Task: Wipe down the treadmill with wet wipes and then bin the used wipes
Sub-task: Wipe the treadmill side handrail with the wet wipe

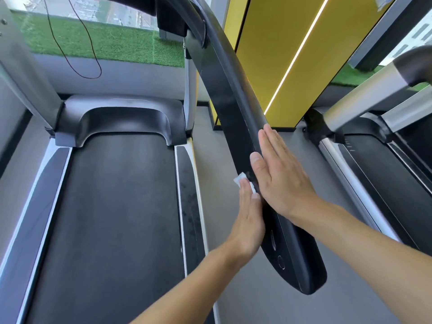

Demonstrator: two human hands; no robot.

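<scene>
Both of your hands flank the black handrail (pixel 233 94) on the right side of the treadmill (pixel 117 206), one palm on each face of it. Your left hand (pixel 249 216) lies flat against the inner face, fingers (pixel 245 190) straight and together, not curled. The wet wipe (pixel 239 178) is sandwiched between those fingers and the rail: a crumpled white edge sticks out just past the fingertips, and a sliver shows along the side next to the rail. Your right hand (pixel 280 174) rests on the outer face, reaching further up the rail than the left, fingers (pixel 271 146) also extended and relaxed, holding nothing. No wipe is visible under it. Grey floor (pixel 210 136) lies below the rail, a second treadmill (pixel 385 171) stands to the right, and a yellow panel (pixel 268 54) rises behind.
</scene>
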